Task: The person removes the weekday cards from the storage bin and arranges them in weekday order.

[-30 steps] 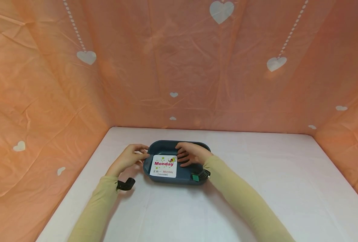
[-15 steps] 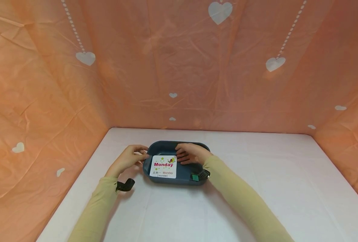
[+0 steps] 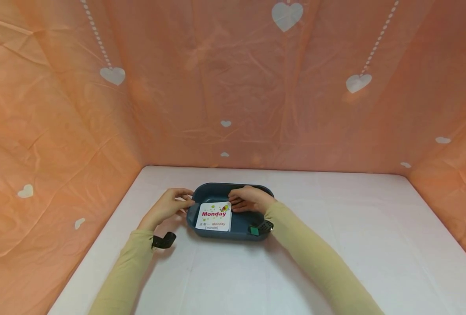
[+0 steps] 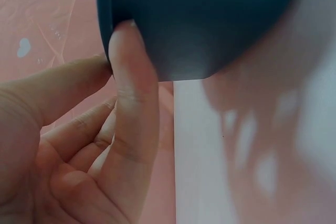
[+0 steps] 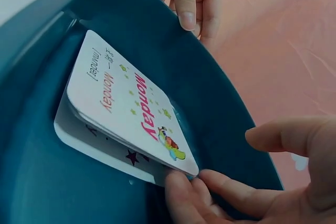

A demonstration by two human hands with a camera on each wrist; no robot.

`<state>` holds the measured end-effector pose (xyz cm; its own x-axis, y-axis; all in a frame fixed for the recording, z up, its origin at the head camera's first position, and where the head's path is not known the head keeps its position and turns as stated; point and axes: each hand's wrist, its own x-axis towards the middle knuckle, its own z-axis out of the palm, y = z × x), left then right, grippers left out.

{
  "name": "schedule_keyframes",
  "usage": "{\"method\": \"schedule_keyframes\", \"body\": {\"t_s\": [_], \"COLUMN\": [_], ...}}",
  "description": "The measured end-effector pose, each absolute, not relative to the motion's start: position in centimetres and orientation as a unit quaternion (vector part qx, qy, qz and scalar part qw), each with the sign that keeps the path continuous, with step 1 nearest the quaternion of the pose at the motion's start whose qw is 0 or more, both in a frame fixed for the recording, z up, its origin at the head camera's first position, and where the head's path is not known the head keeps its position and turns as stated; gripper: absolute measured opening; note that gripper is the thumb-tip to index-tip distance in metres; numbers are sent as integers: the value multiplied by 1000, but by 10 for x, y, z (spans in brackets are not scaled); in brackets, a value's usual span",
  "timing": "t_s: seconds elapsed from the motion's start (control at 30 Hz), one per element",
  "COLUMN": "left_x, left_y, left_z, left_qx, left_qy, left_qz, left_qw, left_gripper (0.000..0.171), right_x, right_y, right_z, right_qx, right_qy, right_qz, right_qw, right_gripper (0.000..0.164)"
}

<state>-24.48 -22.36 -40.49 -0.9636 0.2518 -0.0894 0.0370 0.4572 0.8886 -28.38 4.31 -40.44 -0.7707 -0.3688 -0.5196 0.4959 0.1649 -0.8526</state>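
A dark blue basin (image 3: 233,236) with rounded ends sits on the white table. My left hand (image 3: 171,205) pinches its left rim between thumb and a finger, as the left wrist view shows close up. Inside lies a stack of square flash cards (image 3: 213,216), the top one reading "Monday" with a bird drawing. My right hand (image 3: 253,197) reaches into the basin, and its fingertips (image 5: 178,184) touch the edge of the stack at one corner. The upper cards tilt up there, leaving a gap above a lower card (image 5: 113,150). The thumb (image 5: 262,134) stays apart from the cards.
Orange sheeting (image 3: 233,87) with white hearts hangs behind the table and on both sides. The white tabletop (image 3: 355,227) extends around the basin. Black bands (image 3: 163,240) sit at both wrists, below light sleeves.
The top of the card stack has shifted slightly to the right and tilted, with its right edge uneven now. Right fingers moved slightly at that edge; the left hand keeps its place.
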Motion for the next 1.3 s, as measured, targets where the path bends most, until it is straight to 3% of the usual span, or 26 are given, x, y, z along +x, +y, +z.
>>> {"method": "schedule_keyframes", "body": {"t_s": [0.2, 0.73, 1.3], "left_x": [-245, -244, -245], "left_y": [-224, -224, -224], "left_z": [-407, -408, -408], "left_qx": [79, 78, 76], "left_qy": [848, 846, 849], "left_qz": [513, 517, 513], "left_qw": [108, 108, 102], "left_gripper": [40, 39, 36], "right_x": [-284, -286, -287], "right_y": [43, 40, 40], "right_z": [-403, -407, -408], "right_qx": [54, -2, -4], "right_qy": [683, 727, 743], "right_qz": [-647, -606, -592], "right_qw": [334, 323, 312], "right_gripper": [23, 32, 29]}}
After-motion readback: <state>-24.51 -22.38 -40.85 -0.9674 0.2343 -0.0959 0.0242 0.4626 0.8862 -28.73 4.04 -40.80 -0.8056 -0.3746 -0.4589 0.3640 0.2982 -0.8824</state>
